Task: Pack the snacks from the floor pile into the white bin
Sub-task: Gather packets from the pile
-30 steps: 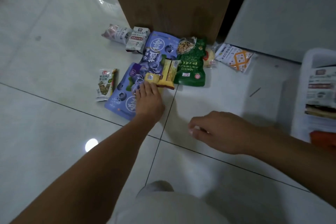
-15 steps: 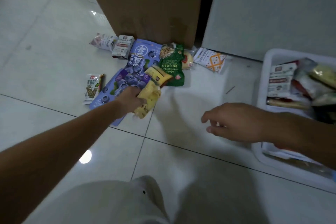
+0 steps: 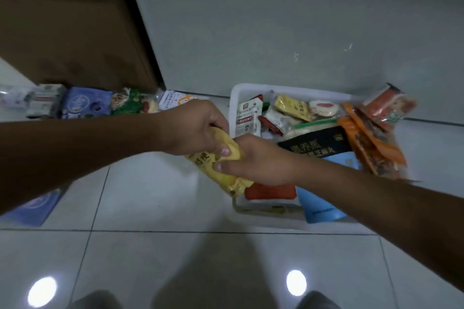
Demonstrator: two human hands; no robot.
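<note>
A yellow snack packet [image 3: 221, 175] hangs in the air just left of the white bin [image 3: 234, 94]. My left hand [image 3: 198, 128] grips its upper end from above. My right hand [image 3: 253, 160] grips its middle from the right, thumb across the front. The bin holds several packets, among them a black one [image 3: 316, 145], orange ones [image 3: 371, 145] and a blue one [image 3: 321, 206]. The floor pile lies at the back left: a blue pouch [image 3: 85, 103], a green pouch [image 3: 128, 104] and small white packets [image 3: 42, 99]. A second blue pouch [image 3: 35, 208] lies under my left forearm.
A brown cardboard box [image 3: 75, 32] stands behind the pile. A grey wall panel [image 3: 276, 27] rises behind the bin. White floor tiles [image 3: 163, 203] spread in front. My knees show at the bottom edge.
My left hand lifted the yellow packet off the pile and carried it right to the bin's edge. My right hand came in and took hold of it too. The view swung right.
</note>
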